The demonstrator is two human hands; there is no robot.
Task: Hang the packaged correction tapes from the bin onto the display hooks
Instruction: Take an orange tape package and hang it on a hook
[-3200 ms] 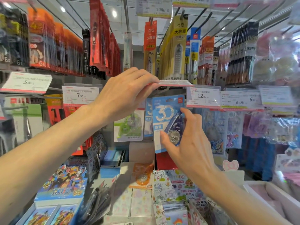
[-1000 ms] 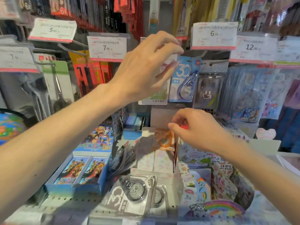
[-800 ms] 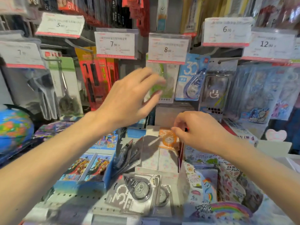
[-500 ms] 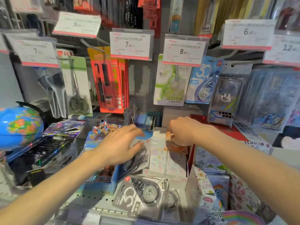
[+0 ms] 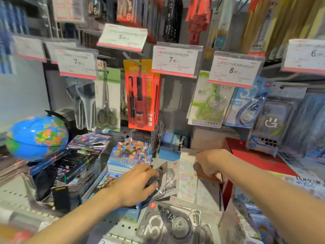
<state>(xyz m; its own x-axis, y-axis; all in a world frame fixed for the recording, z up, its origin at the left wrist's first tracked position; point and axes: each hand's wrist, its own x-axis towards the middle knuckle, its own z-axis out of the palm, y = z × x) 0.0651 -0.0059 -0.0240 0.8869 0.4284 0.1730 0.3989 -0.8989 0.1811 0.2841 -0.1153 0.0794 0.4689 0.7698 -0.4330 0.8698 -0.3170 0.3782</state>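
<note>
While both hands work low in the bin (image 5: pixel 186 173), reaching for the next packs to hang.

Left hand (image 5: pixel 135 185) laid over the leaning dark packaged correction tapes (image 5: pixel 164 180) at the bin's left, fingers curled on the front pack, though blur hides whether actually pinched. Right hand (image 5: pixel 210 163) closed on an orange pack (image 5: pixel 208 176) at the bin's far right, held by its top edge, probably to keep the hang hole free. Farther up and right, two tapes already on hooks: one green pack (image 5: pixel 208 103), one blue pack (image 5: pixel 246 106). Nearest, at least two grey packs (image 5: pixel 168 224) lying flat on the shelf. Packs under the left hand too overlapped to count.
</note>
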